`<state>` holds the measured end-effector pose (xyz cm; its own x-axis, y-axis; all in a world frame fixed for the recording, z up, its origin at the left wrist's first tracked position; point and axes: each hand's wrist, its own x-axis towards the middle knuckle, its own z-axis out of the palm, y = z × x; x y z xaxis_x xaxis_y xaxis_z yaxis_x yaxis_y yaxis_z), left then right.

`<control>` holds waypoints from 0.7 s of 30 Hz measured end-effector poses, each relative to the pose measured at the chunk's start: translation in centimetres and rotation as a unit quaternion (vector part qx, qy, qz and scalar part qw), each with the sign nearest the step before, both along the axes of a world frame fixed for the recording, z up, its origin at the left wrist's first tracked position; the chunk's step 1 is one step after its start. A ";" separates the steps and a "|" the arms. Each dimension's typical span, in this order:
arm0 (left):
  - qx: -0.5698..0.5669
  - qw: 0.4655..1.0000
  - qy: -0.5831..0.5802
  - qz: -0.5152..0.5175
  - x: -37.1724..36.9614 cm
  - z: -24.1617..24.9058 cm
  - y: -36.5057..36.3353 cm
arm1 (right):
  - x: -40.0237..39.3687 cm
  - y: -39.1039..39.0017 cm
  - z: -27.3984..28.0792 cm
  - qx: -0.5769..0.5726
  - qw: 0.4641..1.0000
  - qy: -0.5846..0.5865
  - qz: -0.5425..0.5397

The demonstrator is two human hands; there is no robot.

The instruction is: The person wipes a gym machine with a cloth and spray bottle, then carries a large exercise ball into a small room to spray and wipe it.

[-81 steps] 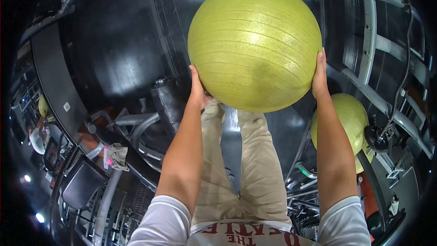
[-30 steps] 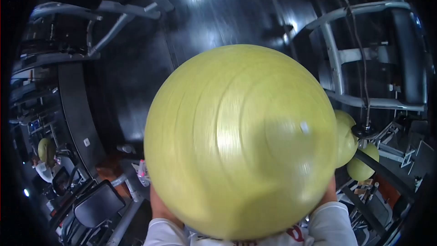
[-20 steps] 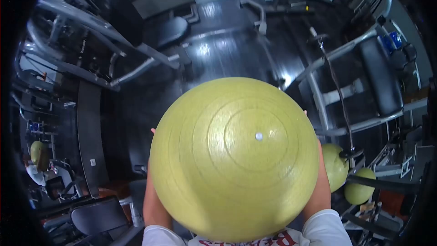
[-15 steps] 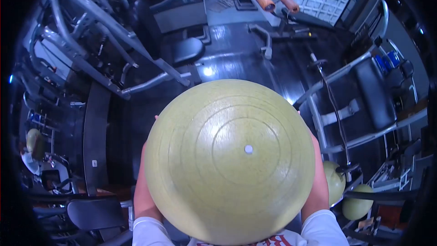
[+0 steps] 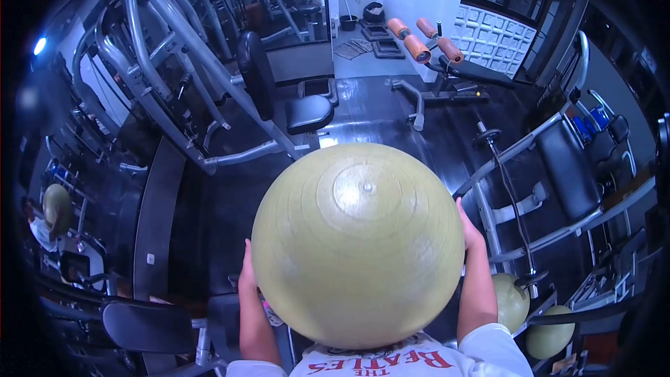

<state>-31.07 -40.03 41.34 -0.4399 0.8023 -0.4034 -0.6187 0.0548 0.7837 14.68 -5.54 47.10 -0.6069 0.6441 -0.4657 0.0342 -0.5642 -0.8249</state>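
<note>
A large yellow-green exercise ball [image 5: 356,251] fills the middle of the view, in front of the chest in a white shirt [image 5: 380,363] with red lettering. Against the ball's left side rests my left hand [image 5: 248,269], seen edge-on, with most fingers hidden. On the opposite side my right hand [image 5: 469,227] presses on the ball, its fingers pointing forward along the surface. The ball is held between both palms, with its white plug on the far upper side.
A grey-framed machine with a black seat [image 5: 309,113] stands ahead on the left. Ahead to the right is a bench with orange rollers [image 5: 408,40]. A barbell [image 5: 509,195] and a padded bench [image 5: 569,167] are at right, near two more balls [image 5: 509,301].
The ball looks smaller and its plug has shifted up and slightly left. Both forearms show more, and more of the shirt and room is visible as the view has tilted up.
</note>
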 end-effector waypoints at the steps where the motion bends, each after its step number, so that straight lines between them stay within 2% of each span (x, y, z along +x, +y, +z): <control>1: -0.021 1.000 0.018 0.004 0.8 0.9 -0.3 | 0.6 -0.6 0.4 0.006 1.000 -0.005 0.002; 3: 0.017 0.998 0.066 0.004 -0.4 -2.4 -2.0 | 0.9 -2.6 0.4 0.085 0.996 0.020 0.025; 6: 0.056 0.995 0.082 0.004 -0.3 -3.7 -1.0 | 0.8 -3.8 -2.7 0.153 0.988 0.000 -0.021; 10: 0.036 0.992 0.112 0.035 0.1 -3.5 3.1 | 0.3 -1.2 -0.3 0.142 0.985 0.057 -0.082; 12: 0.088 0.992 0.080 0.045 -0.1 -2.9 5.8 | 1.3 1.6 0.6 0.163 0.980 0.077 -0.087; 14: 0.128 0.989 0.047 0.049 0.5 -0.9 9.2 | 2.6 4.4 1.6 0.192 0.974 0.079 -0.089; 16: 0.163 0.985 0.023 0.050 2.4 3.4 13.3 | 3.9 7.5 2.7 0.225 0.967 0.079 -0.090; 21: 0.107 0.990 0.068 0.054 7.5 8.2 21.9 | 6.4 13.9 2.9 0.270 0.953 0.080 -0.108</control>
<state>-23.59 -18.14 49.56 -0.5664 0.8085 -0.1596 -0.4999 -0.1830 0.8466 21.10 8.37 49.99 -0.4691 0.8812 0.0577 -0.1857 -0.0346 -0.9820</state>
